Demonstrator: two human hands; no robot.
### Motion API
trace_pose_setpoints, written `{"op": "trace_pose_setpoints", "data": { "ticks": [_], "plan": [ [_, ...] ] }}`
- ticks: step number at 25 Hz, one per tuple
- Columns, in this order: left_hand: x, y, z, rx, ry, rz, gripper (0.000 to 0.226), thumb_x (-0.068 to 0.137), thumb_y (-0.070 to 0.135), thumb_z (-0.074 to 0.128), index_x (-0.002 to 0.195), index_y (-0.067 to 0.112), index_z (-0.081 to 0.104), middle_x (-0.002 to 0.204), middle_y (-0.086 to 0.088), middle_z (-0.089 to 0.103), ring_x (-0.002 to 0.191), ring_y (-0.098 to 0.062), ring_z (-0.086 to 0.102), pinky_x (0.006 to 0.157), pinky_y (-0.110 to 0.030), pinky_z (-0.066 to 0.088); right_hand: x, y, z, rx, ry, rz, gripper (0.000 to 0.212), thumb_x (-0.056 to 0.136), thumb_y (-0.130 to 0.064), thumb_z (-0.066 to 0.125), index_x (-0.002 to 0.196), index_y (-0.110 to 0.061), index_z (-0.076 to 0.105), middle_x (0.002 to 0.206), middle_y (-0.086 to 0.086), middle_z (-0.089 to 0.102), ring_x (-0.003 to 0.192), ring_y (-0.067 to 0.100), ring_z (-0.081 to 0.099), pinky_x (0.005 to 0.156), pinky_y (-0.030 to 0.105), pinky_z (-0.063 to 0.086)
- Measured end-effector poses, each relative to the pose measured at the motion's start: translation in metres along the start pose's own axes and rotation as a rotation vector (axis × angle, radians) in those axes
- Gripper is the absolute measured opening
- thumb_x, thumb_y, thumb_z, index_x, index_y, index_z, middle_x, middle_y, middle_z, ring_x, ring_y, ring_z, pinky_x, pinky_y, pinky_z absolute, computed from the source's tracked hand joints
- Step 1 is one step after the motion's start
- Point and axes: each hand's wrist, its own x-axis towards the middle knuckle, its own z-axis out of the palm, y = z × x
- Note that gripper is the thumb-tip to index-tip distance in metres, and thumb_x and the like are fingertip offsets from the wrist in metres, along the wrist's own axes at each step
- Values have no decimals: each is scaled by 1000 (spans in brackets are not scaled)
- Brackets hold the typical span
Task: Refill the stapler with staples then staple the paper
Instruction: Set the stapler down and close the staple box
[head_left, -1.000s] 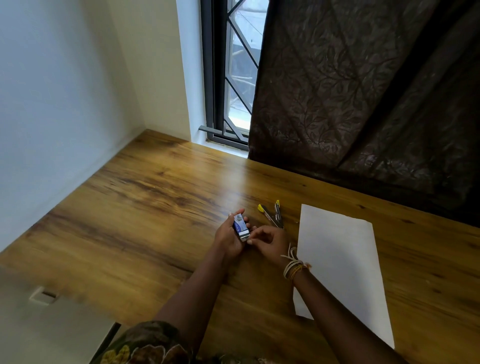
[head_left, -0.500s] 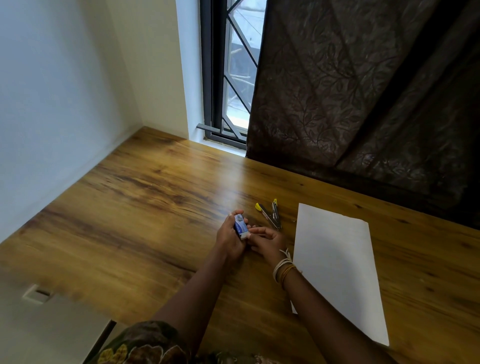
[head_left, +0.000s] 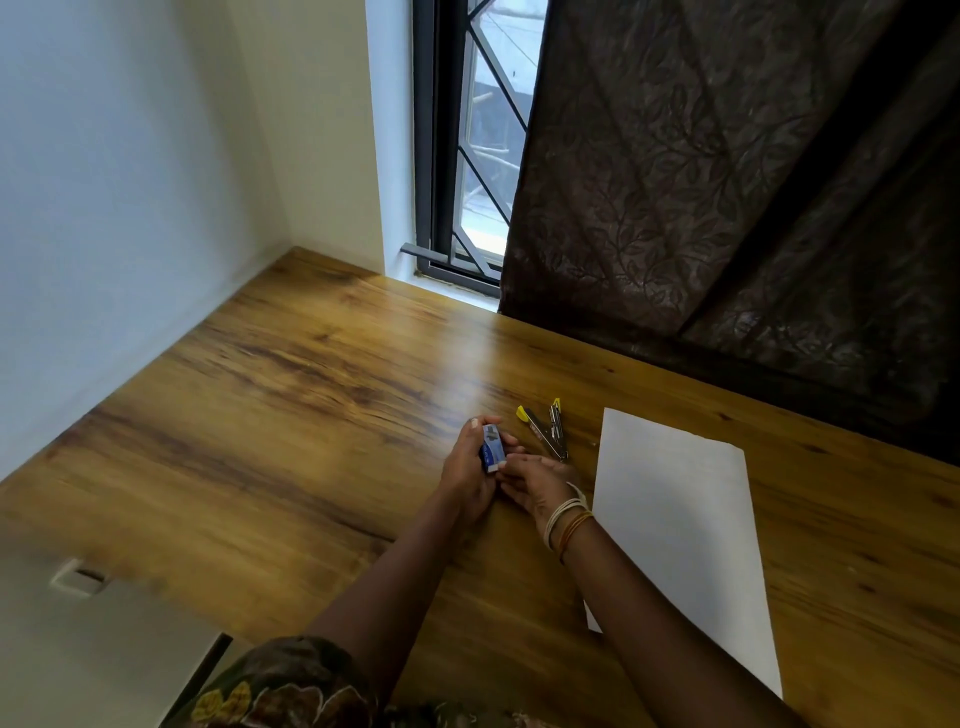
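Note:
My left hand grips a small blue and white staple box just above the wooden table. The fingertips of my right hand pinch the box's near end. A metal stapler with yellow tips lies hinged wide open on the table just beyond my right hand. To the right of both hands, a white sheet of paper lies flat; my right forearm covers part of its near left edge.
A white wall runs along the table's left side. A barred window and a dark patterned curtain stand behind the table. A white ledge with a small fitting sits at lower left.
Both hands have stayed on the staple box at the same spot. The camera view has shifted slightly.

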Motion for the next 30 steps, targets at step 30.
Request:
{"op": "trace_pose_setpoints", "data": {
  "ticks": [30],
  "plan": [
    [30, 15, -9, 1502, -100, 390, 58, 82, 0, 69, 137, 1, 51, 138, -13, 45, 124, -28, 51, 105, -32, 45, 20, -6, -32, 163, 85, 48, 36, 94, -1, 48, 128, 9, 45, 135, 29, 49, 120, 39, 54, 69, 30, 57]
  ]
}}
